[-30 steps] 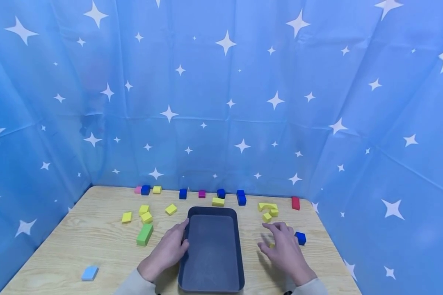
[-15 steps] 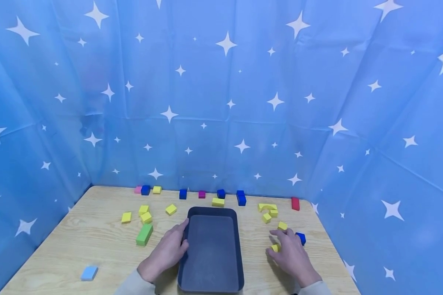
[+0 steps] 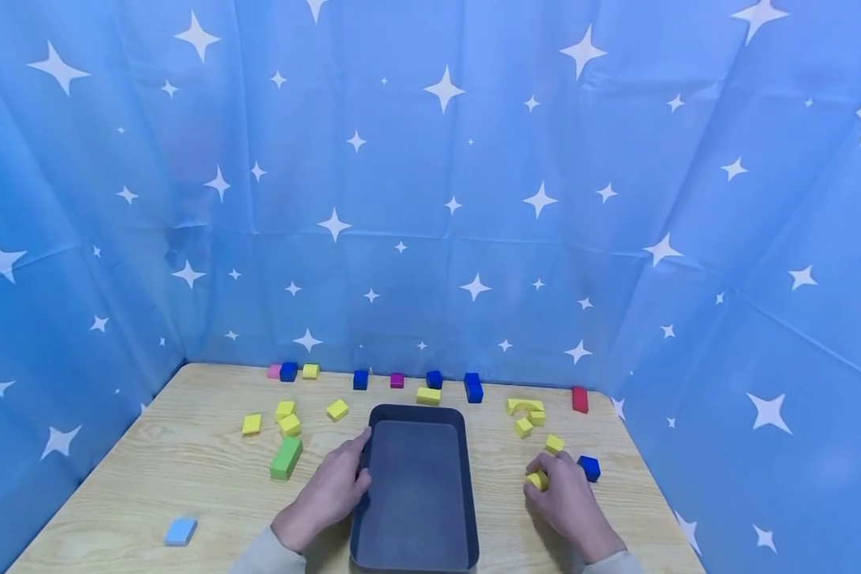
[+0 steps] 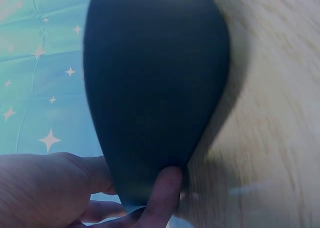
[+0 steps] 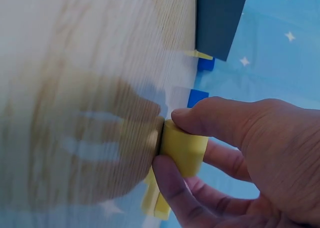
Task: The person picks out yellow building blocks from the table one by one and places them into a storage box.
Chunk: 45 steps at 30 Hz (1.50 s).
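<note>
My left hand (image 3: 329, 493) grips the left wall of a dark grey rectangular tray (image 3: 473, 510). In the left wrist view a fingertip presses the tray's outer side (image 4: 155, 78). Right of the tray, my right hand (image 3: 568, 501) pinches a yellow cylinder block (image 3: 537, 480) between thumb and finger. The right wrist view shows this yellow cylinder block (image 5: 184, 149) at the table surface, thumb on one side and a finger on the other. Just beyond the right hand lie another yellow block (image 3: 555, 442) and a dark blue block (image 3: 589, 468).
Yellow blocks, including an arch (image 3: 525, 406), lie at back right near a red block (image 3: 579, 399). Blue, yellow and magenta blocks (image 3: 397, 380) line the back edge. At left are several yellow blocks, a green block (image 3: 286, 458) and a light blue block (image 3: 181, 532). A starry curtain (image 3: 430, 199) surrounds the table.
My right hand has moved right and down onto the yellow cylinder block, and its fingers have closed around it. The left hand keeps its place on the tray. The view has shifted slightly.
</note>
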Available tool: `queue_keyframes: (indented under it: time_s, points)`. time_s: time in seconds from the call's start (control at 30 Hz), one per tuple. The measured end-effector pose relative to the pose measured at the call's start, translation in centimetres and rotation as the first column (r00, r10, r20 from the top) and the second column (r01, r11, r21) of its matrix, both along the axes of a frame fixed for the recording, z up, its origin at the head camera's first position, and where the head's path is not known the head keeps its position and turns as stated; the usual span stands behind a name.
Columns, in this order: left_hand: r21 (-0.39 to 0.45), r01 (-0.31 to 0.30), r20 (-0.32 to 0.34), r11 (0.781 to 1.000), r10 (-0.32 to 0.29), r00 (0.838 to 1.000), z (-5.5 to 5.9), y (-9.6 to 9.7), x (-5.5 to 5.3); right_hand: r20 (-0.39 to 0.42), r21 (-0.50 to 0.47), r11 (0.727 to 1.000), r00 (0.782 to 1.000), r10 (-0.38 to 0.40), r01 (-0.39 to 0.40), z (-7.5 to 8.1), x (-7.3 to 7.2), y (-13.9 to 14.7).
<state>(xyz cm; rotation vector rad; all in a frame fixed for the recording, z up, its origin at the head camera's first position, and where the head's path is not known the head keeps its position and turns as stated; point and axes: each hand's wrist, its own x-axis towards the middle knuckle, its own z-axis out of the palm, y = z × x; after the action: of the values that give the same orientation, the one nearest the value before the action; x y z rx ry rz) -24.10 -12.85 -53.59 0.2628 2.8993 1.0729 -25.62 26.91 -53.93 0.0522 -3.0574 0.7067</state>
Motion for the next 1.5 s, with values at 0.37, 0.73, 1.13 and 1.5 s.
queue_keyframes:
  time_s: [0.37,0.73,1.13,1.5]
  points:
    - [-0.004,-0.001,0.023,1.000,0.001,1.000,0.1,0.0,-0.1,-0.028,0.003,1.000,1.000,0.011,-0.011,0.2,-0.3,-0.8]
    - [0.033,0.006,0.081,0.999,-0.009,0.997,0.6,0.1,-0.1,-0.093,-0.042,0.999,0.995,0.029,-0.033,2.0,0.1,-2.6]
    - [0.068,0.005,0.175,0.998,-0.017,0.984,1.5,0.0,-0.1,-0.182,-0.102,0.965,0.958,0.220,-0.241,3.7,-0.3,-6.2]
    - [0.045,0.028,0.154,0.999,-0.034,0.987,1.3,-0.1,-0.3,-0.103,-0.001,0.879,0.874,0.475,-0.477,5.0,-0.6,-9.4]
